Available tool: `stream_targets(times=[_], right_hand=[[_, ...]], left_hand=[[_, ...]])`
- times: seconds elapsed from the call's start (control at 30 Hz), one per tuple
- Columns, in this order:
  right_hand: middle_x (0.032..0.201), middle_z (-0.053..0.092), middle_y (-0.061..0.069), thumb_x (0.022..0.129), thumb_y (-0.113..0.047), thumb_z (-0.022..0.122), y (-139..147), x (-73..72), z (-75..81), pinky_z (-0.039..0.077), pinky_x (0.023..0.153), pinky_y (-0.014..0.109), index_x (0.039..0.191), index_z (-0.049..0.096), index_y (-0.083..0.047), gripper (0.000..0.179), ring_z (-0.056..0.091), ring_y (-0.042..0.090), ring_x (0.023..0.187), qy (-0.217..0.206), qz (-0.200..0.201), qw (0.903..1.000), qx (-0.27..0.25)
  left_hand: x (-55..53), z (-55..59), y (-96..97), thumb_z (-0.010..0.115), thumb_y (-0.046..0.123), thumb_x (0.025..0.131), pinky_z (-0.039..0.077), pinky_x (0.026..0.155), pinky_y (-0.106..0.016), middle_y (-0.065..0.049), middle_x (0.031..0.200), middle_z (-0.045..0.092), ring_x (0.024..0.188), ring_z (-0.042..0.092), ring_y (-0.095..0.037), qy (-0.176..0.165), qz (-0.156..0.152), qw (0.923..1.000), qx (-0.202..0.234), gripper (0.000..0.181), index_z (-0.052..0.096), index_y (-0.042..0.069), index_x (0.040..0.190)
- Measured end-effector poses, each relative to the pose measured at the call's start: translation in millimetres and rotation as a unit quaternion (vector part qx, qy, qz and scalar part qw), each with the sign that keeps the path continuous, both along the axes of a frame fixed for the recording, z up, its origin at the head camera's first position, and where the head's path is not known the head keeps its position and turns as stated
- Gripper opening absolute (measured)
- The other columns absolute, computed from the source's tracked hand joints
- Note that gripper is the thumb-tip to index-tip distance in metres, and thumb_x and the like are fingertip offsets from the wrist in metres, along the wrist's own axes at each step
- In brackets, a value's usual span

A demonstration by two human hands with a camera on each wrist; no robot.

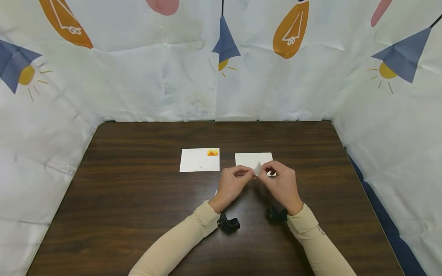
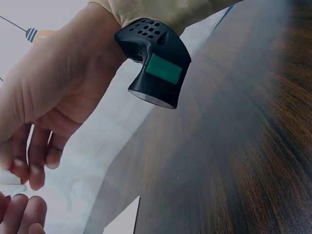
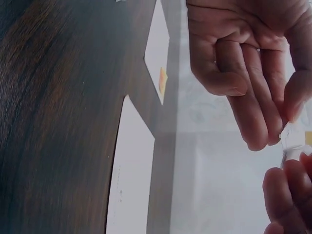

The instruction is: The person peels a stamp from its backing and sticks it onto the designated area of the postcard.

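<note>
Above the near edge of a plain white card (image 1: 250,158), both hands pinch a small white stamp (image 1: 257,169) between their fingertips. The right wrist view brings out the serrated edge of this stamp (image 3: 285,131); its face is hidden or too small to read. My left hand (image 1: 232,186) holds it from the left, thumb against fingers. From the other side my right hand (image 1: 281,184) grips it, partly covering the card behind. In the left wrist view the right hand (image 2: 58,83) has its palm side showing, while only fingertips of the left hand (image 2: 24,214) appear.
A second white card (image 1: 195,163), bearing an orange-yellow stamp (image 1: 212,152), lies to the left on the dark wooden table (image 1: 131,184). A scrap of white (image 1: 216,193) peeks out beside the left wrist. White printed cloth (image 1: 165,88) hangs around the table's back and sides.
</note>
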State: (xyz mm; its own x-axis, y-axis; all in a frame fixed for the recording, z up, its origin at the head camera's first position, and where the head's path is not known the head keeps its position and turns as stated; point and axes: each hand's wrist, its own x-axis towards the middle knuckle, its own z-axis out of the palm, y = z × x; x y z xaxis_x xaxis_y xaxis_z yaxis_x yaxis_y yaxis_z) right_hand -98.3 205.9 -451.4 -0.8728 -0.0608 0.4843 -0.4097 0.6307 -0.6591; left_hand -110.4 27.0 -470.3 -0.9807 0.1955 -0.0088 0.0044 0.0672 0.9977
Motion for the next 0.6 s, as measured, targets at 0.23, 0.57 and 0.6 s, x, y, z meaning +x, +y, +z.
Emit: stream_targets(times=[0.23, 0.57, 0.6], right_hand=[[0.08, 0.072, 0.001, 0.09, -0.001, 0.07, 1.0, 1.1, 2.9, 0.048, 0.054, 0.023, 0.089, 0.074, -0.013, 0.012, 0.058, 0.003, 0.071, -0.045, -0.008, 0.9978, -0.047], [0.084, 0.077, 0.007, 0.092, -0.004, 0.07, 3.9, 0.8, 5.4, 0.047, 0.058, 0.023, 0.091, 0.075, -0.012, 0.009, 0.065, 0.0, 0.07, -0.104, -0.03, 0.991, -0.079], [0.085, 0.077, 0.007, 0.091, -0.005, 0.071, 4.4, 0.4, 5.7, 0.049, 0.059, 0.023, 0.091, 0.075, -0.012, 0.008, 0.066, 0.0, 0.071, -0.108, -0.03, 0.9902, -0.084]], left_hand=[[-0.3, 0.1, -1.2, 0.073, 0.022, 0.097, 0.054, 0.071, -0.02, -0.016, 0.094, 0.081, 0.092, 0.08, -0.022, -0.026, -0.003, 0.9993, 0.026, 0.016, 0.08, 0.008, 0.102], [-0.9, 0.9, -4.2, 0.071, 0.015, 0.097, 0.058, 0.075, -0.019, -0.021, 0.097, 0.08, 0.097, 0.078, -0.04, -0.034, -0.004, 0.9984, 0.045, 0.014, 0.078, 0.005, 0.105], [-1.0, 0.7, -4.6, 0.071, 0.014, 0.098, 0.058, 0.075, -0.018, -0.021, 0.097, 0.08, 0.097, 0.078, -0.041, -0.032, -0.006, 0.9984, 0.047, 0.014, 0.077, 0.004, 0.105]])
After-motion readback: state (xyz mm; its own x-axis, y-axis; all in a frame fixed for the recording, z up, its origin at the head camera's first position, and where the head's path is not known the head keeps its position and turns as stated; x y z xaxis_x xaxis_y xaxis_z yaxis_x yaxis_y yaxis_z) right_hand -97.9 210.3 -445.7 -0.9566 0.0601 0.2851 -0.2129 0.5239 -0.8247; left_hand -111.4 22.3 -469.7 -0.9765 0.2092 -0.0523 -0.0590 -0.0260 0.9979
